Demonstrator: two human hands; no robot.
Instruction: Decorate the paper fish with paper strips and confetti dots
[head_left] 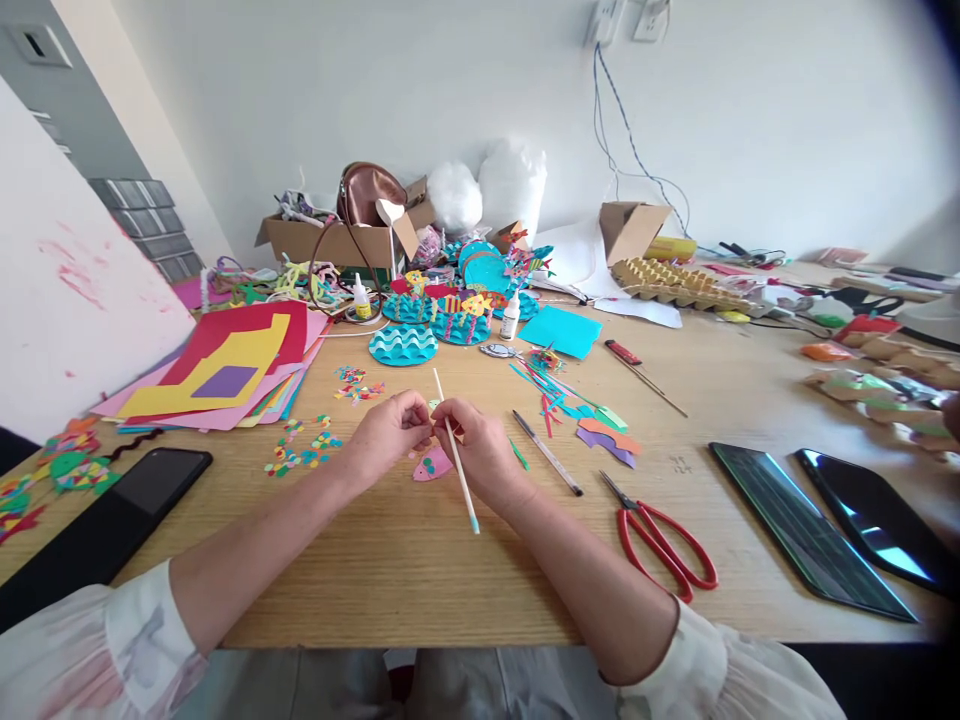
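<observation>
My left hand (pixel 391 430) and my right hand (pixel 480 450) meet over the middle of the wooden table (pixel 420 570). A thin white stick with a teal tip (pixel 459 470) is gripped in my right hand, slanting from upper left to lower right. The fingers of my left hand are pinched on something small and green that I cannot make out, right by the stick. Under both hands lies a pink paper fish shape (pixel 431 465) with coloured dots.
Red scissors (pixel 660 540) and a pen (pixel 547 452) lie to the right, paper scraps (pixel 600 432) beyond. Two dark tablets (pixel 810 525) sit far right, a black phone (pixel 112 520) left. Coloured paper sheets (pixel 225 375), confetti bits (pixel 307 450), teal wave crafts (pixel 403 343) and boxes (pixel 337 240) crowd the back.
</observation>
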